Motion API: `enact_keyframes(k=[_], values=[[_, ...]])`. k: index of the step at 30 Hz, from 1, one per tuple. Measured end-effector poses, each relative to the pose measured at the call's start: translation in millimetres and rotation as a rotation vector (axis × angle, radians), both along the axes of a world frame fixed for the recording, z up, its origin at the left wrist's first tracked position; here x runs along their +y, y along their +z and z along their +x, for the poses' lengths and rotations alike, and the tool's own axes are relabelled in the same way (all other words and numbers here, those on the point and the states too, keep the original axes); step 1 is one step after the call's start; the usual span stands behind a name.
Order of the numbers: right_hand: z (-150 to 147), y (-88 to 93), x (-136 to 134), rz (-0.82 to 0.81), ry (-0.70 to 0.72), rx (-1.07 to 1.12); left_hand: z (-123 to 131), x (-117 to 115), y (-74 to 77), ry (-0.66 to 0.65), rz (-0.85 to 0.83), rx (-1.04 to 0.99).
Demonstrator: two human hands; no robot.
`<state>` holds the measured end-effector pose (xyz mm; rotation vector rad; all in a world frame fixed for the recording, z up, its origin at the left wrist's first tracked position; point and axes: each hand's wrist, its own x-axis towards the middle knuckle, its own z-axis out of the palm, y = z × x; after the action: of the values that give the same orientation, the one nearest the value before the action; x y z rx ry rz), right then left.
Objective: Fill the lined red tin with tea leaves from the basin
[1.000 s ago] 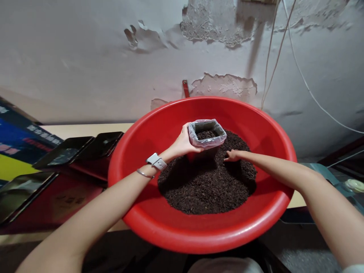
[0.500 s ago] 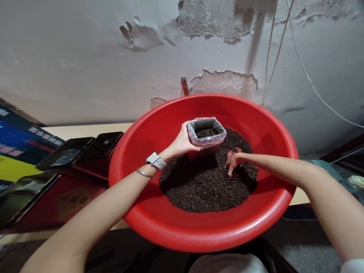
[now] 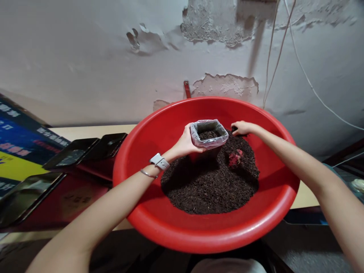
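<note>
A big red basin point(image 3: 199, 239) holds a heap of dark grains point(image 3: 204, 185). A small container lined with a clear plastic bag point(image 3: 209, 133) stands in the heap at its far side, partly filled with the same grains. My left hand point(image 3: 184, 144) grips the container's left side; a watch point(image 3: 158, 161) is on that wrist. My right hand point(image 3: 241, 127) hovers just right of the container's rim, fingers curled around a pinch of dark grains. A small hollow point(image 3: 235, 157) in the heap shows the red bottom.
Red tins with open dark lids point(image 3: 85, 149) sit left of the basin on a pale tabletop point(image 3: 85, 131). A blue and yellow printed box point(image 3: 17, 151) lies at far left. A peeling grey wall point(image 3: 85, 57) with thin cables point(image 3: 273, 57) rises close behind.
My right hand dug into the heap, left a hollow showing red, then rose up and back to the container's right rim. My left hand stayed on the container.
</note>
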<state>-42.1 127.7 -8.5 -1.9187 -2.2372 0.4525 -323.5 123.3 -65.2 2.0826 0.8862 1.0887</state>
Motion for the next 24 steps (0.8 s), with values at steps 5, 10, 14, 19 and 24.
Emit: enact_keyframes(k=[5, 10, 14, 19, 24], values=[[-20, 56.3, 17, 0.168, 0.155, -0.078, 1, 1, -1.5, -0.025, 0.004, -0.027], [-72, 58.6, 11, 0.179, 0.335, -0.026, 1, -1, 1.6, -0.042, 0.012, -0.034], [-95, 50.1, 5, 0.071, 0.347, 0.046, 0, 0, 2.5, -0.017, -0.018, 0.004], [-75, 54.5, 7, 0.181, 0.218, 0.3, -1, 1, 0.4, 0.016, -0.015, 0.037], [-33, 28.4, 22, 0.252, -0.119, 0.293, 0, -1, -0.2, 0.013, -0.016, 0.025]])
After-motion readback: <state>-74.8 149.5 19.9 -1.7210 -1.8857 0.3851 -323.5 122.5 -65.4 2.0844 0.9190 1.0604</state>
